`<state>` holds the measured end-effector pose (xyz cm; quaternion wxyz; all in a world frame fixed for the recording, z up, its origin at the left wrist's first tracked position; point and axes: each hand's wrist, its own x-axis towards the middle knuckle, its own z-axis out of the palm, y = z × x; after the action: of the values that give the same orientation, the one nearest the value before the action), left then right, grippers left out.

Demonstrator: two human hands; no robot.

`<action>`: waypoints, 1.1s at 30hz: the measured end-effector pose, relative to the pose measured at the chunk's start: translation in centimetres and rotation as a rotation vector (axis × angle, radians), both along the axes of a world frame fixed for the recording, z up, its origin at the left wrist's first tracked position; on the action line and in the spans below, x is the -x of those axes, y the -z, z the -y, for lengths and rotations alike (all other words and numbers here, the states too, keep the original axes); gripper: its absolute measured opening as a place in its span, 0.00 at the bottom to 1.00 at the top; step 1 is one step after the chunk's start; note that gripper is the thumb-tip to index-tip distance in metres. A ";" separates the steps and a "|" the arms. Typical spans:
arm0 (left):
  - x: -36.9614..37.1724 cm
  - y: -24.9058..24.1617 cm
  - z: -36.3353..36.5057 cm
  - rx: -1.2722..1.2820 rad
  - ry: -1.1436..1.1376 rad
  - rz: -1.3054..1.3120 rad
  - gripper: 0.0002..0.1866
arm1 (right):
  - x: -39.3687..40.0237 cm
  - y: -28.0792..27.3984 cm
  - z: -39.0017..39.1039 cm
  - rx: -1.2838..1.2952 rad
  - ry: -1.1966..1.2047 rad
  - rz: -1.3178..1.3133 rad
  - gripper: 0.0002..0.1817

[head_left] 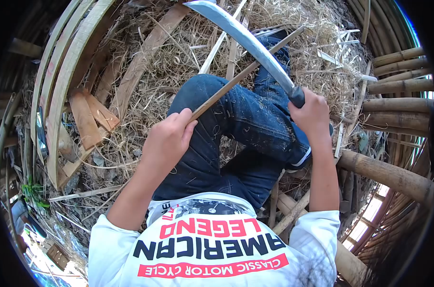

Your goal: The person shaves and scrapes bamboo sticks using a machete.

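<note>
A thin brown wooden stick (236, 78) runs from my left hand (166, 138) up and to the right, over my bent knee. My left fingers are closed round its lower end. In my right hand (312, 114) is the dark handle of a long curved knife (257, 48), gripped in a fist. The grey blade points up and to the left and crosses the stick near its upper part. Whether blade and stick touch, I cannot tell.
Long curved planks (78, 52) stand at the left, with short wood pieces (85, 119) beside them. Curly shavings (164, 52) cover the ground beyond my legs. Bamboo poles (398, 117) line the right side, and a thick one (386, 174) lies near my right forearm.
</note>
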<state>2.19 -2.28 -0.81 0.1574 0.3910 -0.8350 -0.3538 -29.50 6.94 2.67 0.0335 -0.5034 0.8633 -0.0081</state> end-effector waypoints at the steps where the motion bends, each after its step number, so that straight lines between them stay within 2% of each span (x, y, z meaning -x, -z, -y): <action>1: 0.0 -0.1 -0.1 0.000 -0.012 0.002 0.10 | 0.5 0.1 0.1 -0.003 0.004 0.000 0.13; 7: 0.1 -0.2 0.1 0.003 0.012 0.040 0.11 | 6.6 0.6 0.9 0.067 0.246 0.025 0.14; 13: -0.2 0.1 0.7 0.025 0.060 0.013 0.10 | 6.8 1.4 -0.1 0.185 0.256 -0.003 0.17; 15: -0.4 0.4 0.5 0.024 0.054 -0.016 0.10 | 8.6 2.7 -0.5 0.207 0.390 0.138 0.17; 17: -0.5 0.5 0.4 0.029 0.052 -0.050 0.10 | 10.4 3.7 -1.0 0.218 0.395 0.151 0.16; 19: -0.6 0.6 0.2 0.024 0.031 -0.066 0.10 | 11.2 4.6 -2.0 0.141 0.547 0.430 0.14; 21: -0.6 0.7 0.3 0.016 0.004 -0.066 0.10 | 10.5 5.9 -3.9 0.286 0.515 0.522 0.14; 24: -0.5 0.7 0.2 0.012 0.000 -0.045 0.09 | 9.8 7.6 -5.9 0.331 0.548 0.556 0.13; 29: -0.6 0.5 0.2 0.048 0.040 0.001 0.08 | 4.1 4.0 -5.4 0.598 0.565 0.744 0.15; 31: -0.6 0.2 0.1 0.035 0.031 0.012 0.08 | 2.5 2.9 -5.3 0.598 0.542 0.743 0.19; 33: -0.6 0.0 0.0 0.019 0.022 0.019 0.08 | 0.2 1.4 -4.7 0.716 0.433 0.913 0.22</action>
<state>2.79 -2.28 -0.78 0.1495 0.3837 -0.8440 -0.3437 -29.72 11.61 1.25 0.2261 -0.2424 0.7882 -0.5185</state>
